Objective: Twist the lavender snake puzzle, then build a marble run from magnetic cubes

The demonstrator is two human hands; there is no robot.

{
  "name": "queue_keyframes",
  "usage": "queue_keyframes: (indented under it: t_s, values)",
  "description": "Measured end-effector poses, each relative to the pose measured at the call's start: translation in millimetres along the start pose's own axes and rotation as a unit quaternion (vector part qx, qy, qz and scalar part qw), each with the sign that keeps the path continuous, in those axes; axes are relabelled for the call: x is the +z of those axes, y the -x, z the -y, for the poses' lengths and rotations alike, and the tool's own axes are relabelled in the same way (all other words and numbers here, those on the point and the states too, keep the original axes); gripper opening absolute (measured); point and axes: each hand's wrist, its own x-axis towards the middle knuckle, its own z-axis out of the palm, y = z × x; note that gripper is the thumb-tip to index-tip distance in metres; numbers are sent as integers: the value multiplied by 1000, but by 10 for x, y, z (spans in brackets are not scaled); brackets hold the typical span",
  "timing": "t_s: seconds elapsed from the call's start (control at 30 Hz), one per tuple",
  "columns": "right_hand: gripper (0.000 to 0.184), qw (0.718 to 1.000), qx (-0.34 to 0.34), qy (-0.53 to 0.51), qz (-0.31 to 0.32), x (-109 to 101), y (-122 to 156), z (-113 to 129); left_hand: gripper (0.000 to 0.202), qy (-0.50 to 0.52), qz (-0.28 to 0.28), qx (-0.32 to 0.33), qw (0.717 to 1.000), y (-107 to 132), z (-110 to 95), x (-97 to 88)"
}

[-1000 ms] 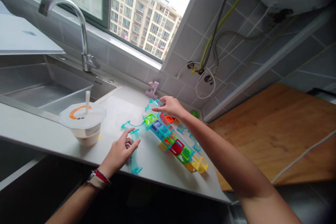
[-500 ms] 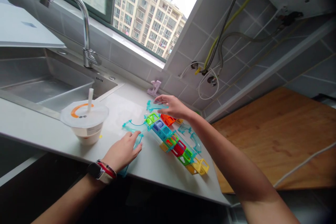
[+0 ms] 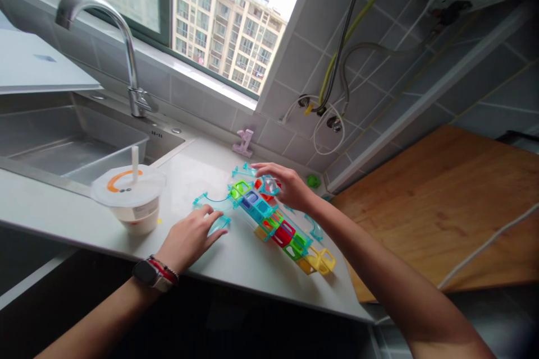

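A row of colourful plastic building blocks (image 3: pixel 283 231) in green, purple, blue, red and yellow runs diagonally over the counter, with translucent teal track on it. At its far end, my right hand (image 3: pixel 290 184) has its fingers bent around a clear teal track piece (image 3: pixel 270 185), partly hidden by the hand. My left hand (image 3: pixel 191 235) hovers left of the blocks, thumb and fingers apart, close to another teal piece (image 3: pixel 219 225). A curved teal track (image 3: pixel 210 202) reaches left from the green block. Another curved teal piece (image 3: pixel 315 229) lies right of the row.
A lidded cup with a straw (image 3: pixel 130 196) stands left, beside the sink (image 3: pixel 84 134) and faucet (image 3: pixel 130 56). A pink clip-like object (image 3: pixel 243 143) and a green piece (image 3: pixel 313 180) sit near the wall. A wooden board (image 3: pixel 442 213) is at the right.
My right hand has lowered and now has a teal track piece at its fingers. My left hand has shifted slightly left, its thumb and fingers still apart. The view has tilted slightly.
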Motion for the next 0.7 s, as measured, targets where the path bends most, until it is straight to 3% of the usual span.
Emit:
queue_keyframes:
  t_s: [0.13,0.27,0.33,0.4,0.5,0.7]
  values:
    - [50,999,-21,-6,-44,100,98,-142,37,27,-18,15,999,7,89,-61]
    - [46,998,-14,16,-58,198,143,-210,38,114,-120,32,986,-150,-10,-214]
    - [45,997,-21,19,-67,211,152,-221,50,168,-156,38,973,-343,-77,-296]
    - [46,996,-46,22,-69,201,154,-231,57,221,-142,35,964,-581,-104,-345]
    - [46,994,-78,43,-62,157,160,-257,46,304,-82,28,949,-910,-59,-331]
    - [36,994,-42,33,-100,84,233,-321,39,346,-107,6,932,-1164,66,-154]
